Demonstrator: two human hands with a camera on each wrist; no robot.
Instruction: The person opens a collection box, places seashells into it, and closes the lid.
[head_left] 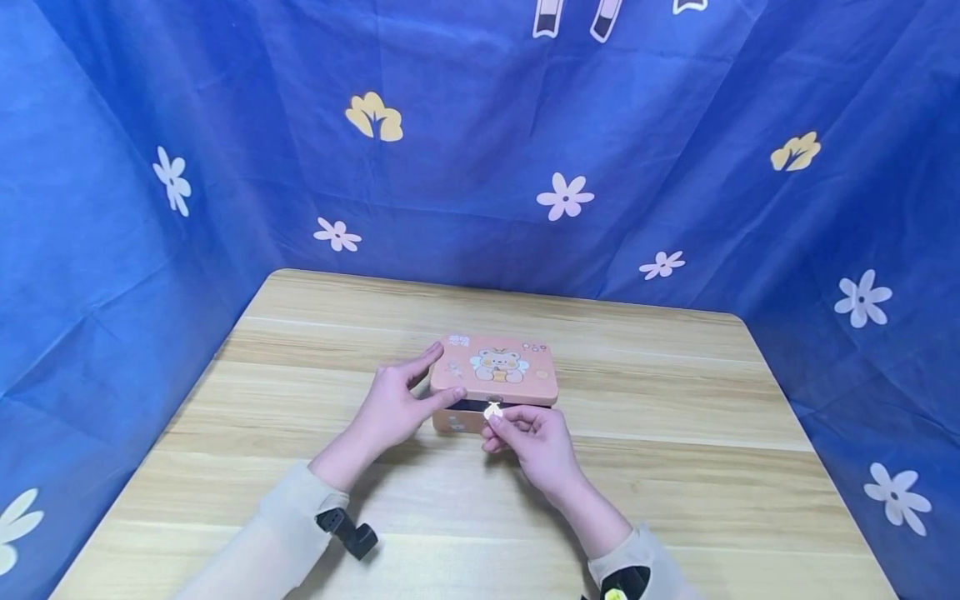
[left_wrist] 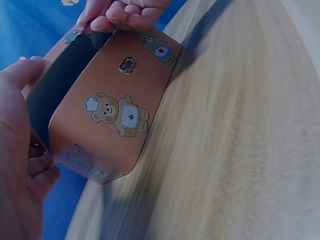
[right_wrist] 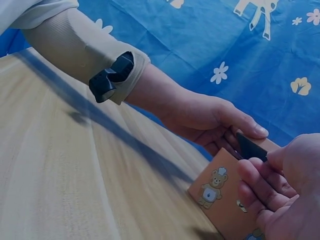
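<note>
A pink-orange tin box (head_left: 459, 422) printed with cartoon bears stands on the table. Its hinged lid (head_left: 461, 371) is raised a little, leaving a dark gap along the front. My left hand (head_left: 393, 406) grips the box at its left end, thumb on the lid's front edge and fingers at the side. With thumb and index finger, my right hand (head_left: 538, 446) pinches the lid's gold metal clasp (head_left: 492, 410). The other right fingers are curled in front of the box. On the front wall, a metal catch (left_wrist: 127, 65) shows in the left wrist view. The box's contents are hidden.
A light wooden table (head_left: 675, 467) lies under the box. Blue cloth (head_left: 480, 208) with white and yellow flowers hangs behind and at both sides. Black straps with small devices (head_left: 347, 533) are worn on the wrists.
</note>
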